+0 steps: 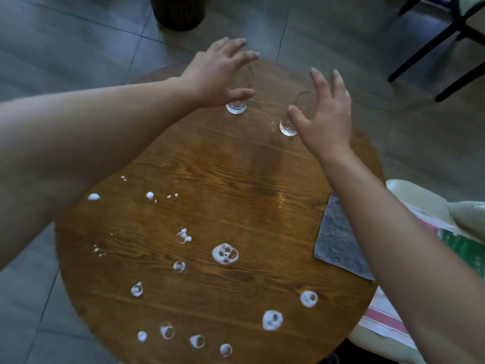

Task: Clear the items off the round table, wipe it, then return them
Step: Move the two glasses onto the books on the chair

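Fingers spread, left hand [219,70] and right hand [325,116] each reach a glass.

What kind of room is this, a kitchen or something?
Probably a café or a sitting corner at home; it is hard to be sure. A small round wooden table stands on a grey tiled floor, with two drinking glasses on it and a dark chair's legs nearby.

Honestly can't read any text anywhere here; no labels, brands or numbers on either glass [237,101], the round table [236,179] or the grey cloth [338,243]. The green and white thing [464,245] at the right edge may be printed; far too blurry to tell.
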A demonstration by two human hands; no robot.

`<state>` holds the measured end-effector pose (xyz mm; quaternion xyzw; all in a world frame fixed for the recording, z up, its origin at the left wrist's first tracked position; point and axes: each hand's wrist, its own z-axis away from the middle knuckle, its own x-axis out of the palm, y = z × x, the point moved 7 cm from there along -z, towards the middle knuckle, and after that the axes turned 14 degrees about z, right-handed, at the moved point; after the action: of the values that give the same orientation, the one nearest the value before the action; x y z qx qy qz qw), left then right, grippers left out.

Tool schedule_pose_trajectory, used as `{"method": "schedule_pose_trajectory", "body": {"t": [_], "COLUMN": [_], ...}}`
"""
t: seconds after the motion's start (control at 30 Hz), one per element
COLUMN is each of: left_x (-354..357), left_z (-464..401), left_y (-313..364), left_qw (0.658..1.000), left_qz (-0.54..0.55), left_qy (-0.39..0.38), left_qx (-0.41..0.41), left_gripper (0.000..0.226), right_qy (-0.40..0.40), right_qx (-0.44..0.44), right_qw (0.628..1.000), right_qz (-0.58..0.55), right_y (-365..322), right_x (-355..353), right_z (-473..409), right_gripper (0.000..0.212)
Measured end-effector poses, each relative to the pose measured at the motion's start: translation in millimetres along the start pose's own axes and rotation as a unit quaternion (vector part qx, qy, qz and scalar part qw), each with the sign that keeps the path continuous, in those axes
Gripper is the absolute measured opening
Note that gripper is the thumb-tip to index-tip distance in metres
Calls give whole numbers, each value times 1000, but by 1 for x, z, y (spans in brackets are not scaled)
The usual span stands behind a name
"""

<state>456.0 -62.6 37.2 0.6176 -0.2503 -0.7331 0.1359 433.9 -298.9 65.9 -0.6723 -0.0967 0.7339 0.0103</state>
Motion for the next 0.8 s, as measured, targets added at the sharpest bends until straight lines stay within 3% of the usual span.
{"method": "schedule_pose_trajectory", "body": {"t": [0.17, 0.3, 0.43, 0.7, 0.8], "left_x": [24, 37, 37, 32, 29], "left_z": [-14, -12, -11, -5, -1], "left_y": [7, 4, 4, -15, -20], "left_qw": [997, 999, 998, 971, 965], "left_qz": [-66, 8, 30, 172, 193], "left_qy": [-39, 5, 26, 114, 113], "left_qx": [10, -37, -48, -124, -140], "left_gripper": [77, 59, 46, 52, 56], "right_qy": [-25, -102, -106, -133, -137], "right_qx": [-14, 8, 9, 24, 28], "right_qw": [998, 990, 989, 990, 990], "right_qz": [61, 95, 101, 40, 26], "right_y": [-8, -6, -6, 7, 10], "right_x": [18, 57, 59, 50, 51], "right_z": [-36, -41, -39, -39, -37], "right_gripper": [76, 72, 64, 68, 68]}}
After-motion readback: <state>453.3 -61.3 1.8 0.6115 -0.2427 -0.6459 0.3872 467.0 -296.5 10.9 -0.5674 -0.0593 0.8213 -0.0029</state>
